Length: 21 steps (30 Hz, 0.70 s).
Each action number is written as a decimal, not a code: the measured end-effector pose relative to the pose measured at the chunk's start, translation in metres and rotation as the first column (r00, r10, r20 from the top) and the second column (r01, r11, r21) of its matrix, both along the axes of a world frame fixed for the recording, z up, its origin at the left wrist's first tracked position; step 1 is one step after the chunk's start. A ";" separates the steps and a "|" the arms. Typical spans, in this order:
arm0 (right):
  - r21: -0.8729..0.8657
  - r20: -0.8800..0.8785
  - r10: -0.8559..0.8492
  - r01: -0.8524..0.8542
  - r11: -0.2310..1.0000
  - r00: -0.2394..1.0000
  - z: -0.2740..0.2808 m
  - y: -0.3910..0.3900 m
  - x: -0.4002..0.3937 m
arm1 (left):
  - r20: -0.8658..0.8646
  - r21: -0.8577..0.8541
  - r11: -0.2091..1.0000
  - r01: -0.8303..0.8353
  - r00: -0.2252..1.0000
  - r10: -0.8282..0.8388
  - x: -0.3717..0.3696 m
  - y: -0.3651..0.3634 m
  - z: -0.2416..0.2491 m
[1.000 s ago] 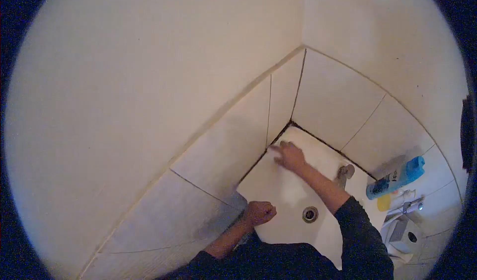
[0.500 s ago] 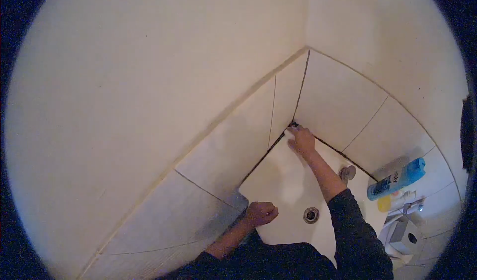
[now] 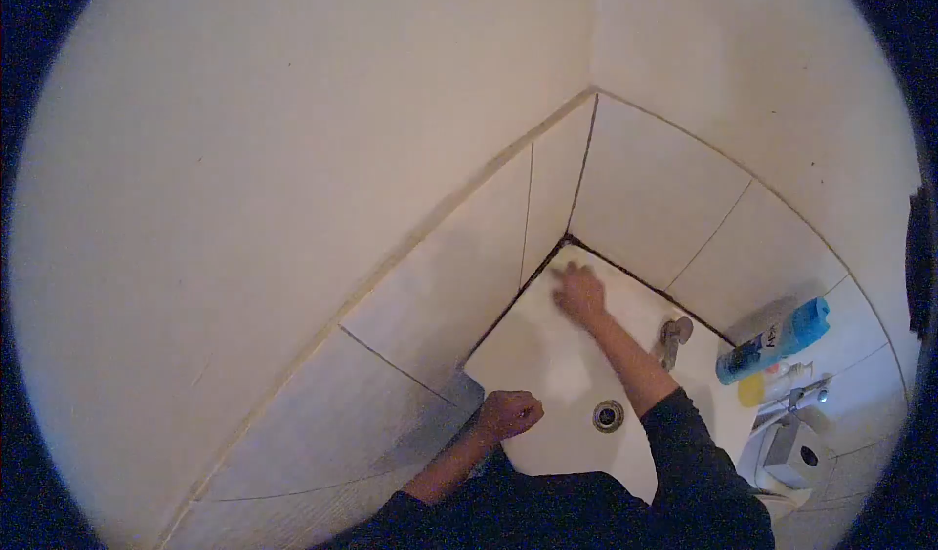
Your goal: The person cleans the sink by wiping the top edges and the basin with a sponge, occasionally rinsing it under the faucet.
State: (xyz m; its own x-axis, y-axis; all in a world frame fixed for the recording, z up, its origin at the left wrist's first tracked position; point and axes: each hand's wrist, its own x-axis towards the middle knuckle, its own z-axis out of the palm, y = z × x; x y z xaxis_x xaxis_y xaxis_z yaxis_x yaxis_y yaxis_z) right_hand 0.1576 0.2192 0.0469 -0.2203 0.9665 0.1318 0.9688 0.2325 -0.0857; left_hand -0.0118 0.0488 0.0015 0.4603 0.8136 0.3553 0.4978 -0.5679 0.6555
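My right hand [image 3: 580, 294] presses down on the white sink [image 3: 547, 355] near its back corner, fingers bent. Something pale, perhaps a cloth or sponge, seems to be under the fingertips, but it blends with the white surface. Just beyond the fingers, a dark, stained seam [image 3: 570, 241] runs along where the sink meets the tiled walls. My left hand [image 3: 512, 413] is closed in a fist at the sink's left edge; whether anything is inside it is hidden.
A metal faucet [image 3: 673, 341] and a round drain [image 3: 608, 415] lie right of my right forearm. On the right side stand a blue bottle [image 3: 777, 340], a yellow container [image 3: 751, 390] and a whitish box with a dark hole [image 3: 793, 454]. Tiled walls [image 3: 674, 189] meet at the back corner.
My right hand has drawn back from the corner seam a little toward me, uncovering the dark corner. My left fist stays put. The view has shifted slightly.
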 end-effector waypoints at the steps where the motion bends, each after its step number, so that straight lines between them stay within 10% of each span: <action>1: -0.078 0.064 0.065 -0.060 0.995 0.996 -0.001 -0.017 -0.013 | -0.032 -0.008 1.000 -0.016 0.999 0.016 0.000 0.000 0.001; 4: -0.129 0.003 0.285 -0.282 0.951 0.959 0.014 -0.062 -0.023 | -0.012 0.015 1.000 -0.009 1.000 0.009 0.001 0.003 -0.005; 10: 0.036 -0.098 -0.174 0.178 0.983 0.980 0.012 -0.023 0.060 | -0.019 -0.002 1.000 -0.020 1.000 0.020 0.000 0.003 -0.012; 18: -0.227 -0.100 0.131 -0.151 0.962 0.986 0.019 -0.105 -0.016 | 0.065 0.052 0.998 0.019 0.998 -0.023 0.001 0.002 -0.015; 21: -0.051 0.020 -0.089 0.090 0.995 0.996 0.010 -0.078 0.031 | 0.055 0.081 0.997 -0.013 0.998 0.008 0.003 0.000 -0.011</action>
